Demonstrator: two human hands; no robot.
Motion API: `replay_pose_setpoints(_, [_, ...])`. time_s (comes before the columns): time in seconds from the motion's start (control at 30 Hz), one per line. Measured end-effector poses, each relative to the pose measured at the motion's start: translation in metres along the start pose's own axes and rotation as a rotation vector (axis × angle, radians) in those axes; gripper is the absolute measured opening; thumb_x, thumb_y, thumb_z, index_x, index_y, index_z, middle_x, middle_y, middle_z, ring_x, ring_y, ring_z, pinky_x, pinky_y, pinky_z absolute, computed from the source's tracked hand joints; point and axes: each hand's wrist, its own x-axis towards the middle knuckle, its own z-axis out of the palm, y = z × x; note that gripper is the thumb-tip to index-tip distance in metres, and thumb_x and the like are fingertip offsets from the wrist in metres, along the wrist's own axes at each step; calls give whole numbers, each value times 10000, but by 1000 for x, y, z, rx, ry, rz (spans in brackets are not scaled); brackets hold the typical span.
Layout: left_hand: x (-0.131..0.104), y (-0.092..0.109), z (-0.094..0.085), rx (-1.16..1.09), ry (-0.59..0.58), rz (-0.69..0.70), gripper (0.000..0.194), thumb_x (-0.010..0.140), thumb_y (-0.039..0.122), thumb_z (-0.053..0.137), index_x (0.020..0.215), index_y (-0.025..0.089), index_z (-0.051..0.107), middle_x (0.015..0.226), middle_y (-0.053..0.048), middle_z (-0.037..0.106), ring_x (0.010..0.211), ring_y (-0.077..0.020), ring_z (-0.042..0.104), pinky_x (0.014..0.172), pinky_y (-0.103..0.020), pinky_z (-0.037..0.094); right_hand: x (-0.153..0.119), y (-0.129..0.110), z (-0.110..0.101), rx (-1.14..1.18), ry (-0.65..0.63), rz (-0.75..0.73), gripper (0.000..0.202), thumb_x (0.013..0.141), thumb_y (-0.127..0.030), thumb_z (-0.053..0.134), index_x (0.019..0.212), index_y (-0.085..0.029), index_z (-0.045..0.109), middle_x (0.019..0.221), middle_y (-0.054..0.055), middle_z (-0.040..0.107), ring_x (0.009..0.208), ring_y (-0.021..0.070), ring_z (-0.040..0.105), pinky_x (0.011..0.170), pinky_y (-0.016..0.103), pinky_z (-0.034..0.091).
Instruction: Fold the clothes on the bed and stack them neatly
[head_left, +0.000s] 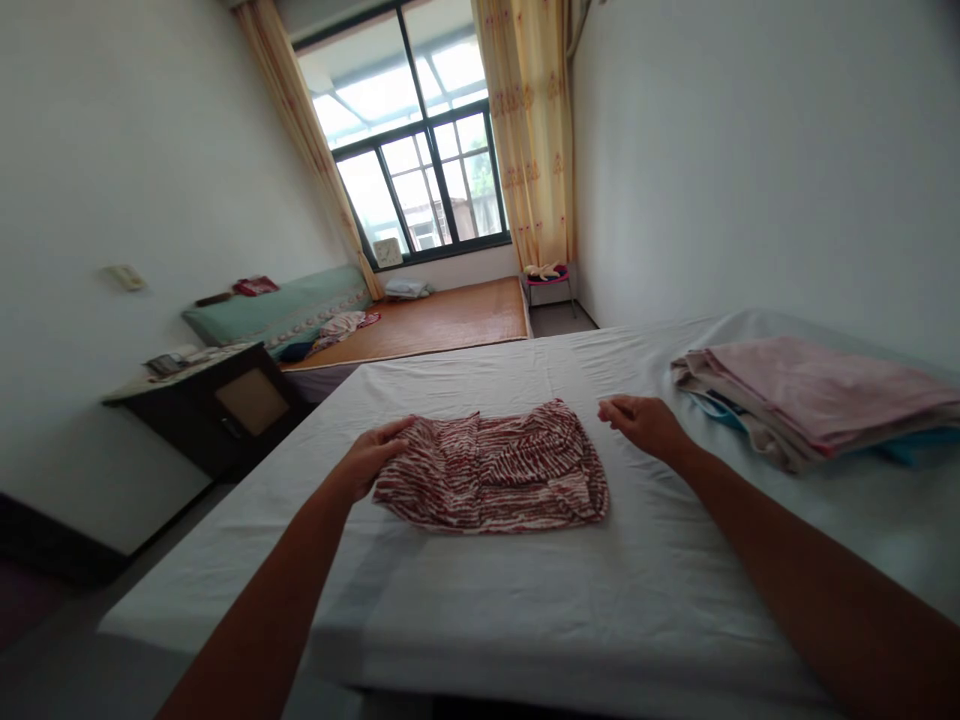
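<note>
Left grip (369, 458) pinching striped cloth (502, 475); right grip (639, 420) curled closed, apart; creased white sheet (480, 590) beneath; window (431, 165) beyond.

A home bedroom. A bed (457, 315) lies at twelve o'clock, below a curtained window (426, 124). A cabinet (251, 405) stands at nine.

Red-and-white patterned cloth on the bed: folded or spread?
Folded: the patterned cloth lies as a compact block, overlapping layers visible on top. The left hand is at its left end. Can't tell the fold count.
</note>
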Motion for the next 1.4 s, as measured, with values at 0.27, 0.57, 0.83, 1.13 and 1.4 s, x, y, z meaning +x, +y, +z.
replay_pose_setpoints(0.27, [42, 41, 158, 356, -240, 413, 531, 736, 212, 617, 1252, 88, 617, 1271, -127, 631, 1173, -291, 578, 1055, -439, 394, -2, 13, -6, 16, 39, 57, 439, 909, -492, 412, 805, -203, 726, 733, 23, 735, 653, 158, 671, 614, 240, 447])
replay_pose_setpoints(0.57, [57, 26, 224, 186, -364, 324, 569, 873, 359, 569, 1386, 146, 448, 1076, -132, 688, 797, -187, 684, 632, -297, 564, 0, 24, -16, 0, 109, 129, 423, 912, -477, 414, 807, -201, 717, 722, 30, 729, 669, 171, 669, 607, 251, 447])
replay_pose_setpoints(0.83, [89, 5, 137, 422, -125, 470, 311, 886, 219, 469, 1116, 165, 671, 1110, -88, 701, 1011, -186, 643, 885, -343, 522, -21, -65, 9, 132, -49, -361, 278, 938, -378, 470, 990, -222, 695, 989, 61, 720, 958, 192, 622, 871, 330, 474])
replay_pose_setpoints(1.13, [127, -24, 126, 886, -143, 491, 355, 903, 384, 446, 903, 180, 736, 870, -28, 739, 846, -179, 644, 810, -270, 484, -50, -114, 50, 14, -393, -634, 365, 928, -383, 530, 1261, -249, 598, 1275, 59, 624, 1227, 228, 483, 1034, 406, 355])
replay_pose_setpoints(1.4, [138, -38, 130, 945, -19, 544, 257, 907, 310, 482, 892, 169, 697, 970, -75, 670, 943, -191, 595, 905, -307, 444, -43, -116, 53, 106, -408, -615, 295, 981, -343, 431, 1109, -277, 689, 1104, 25, 716, 1103, 185, 557, 985, 379, 363])
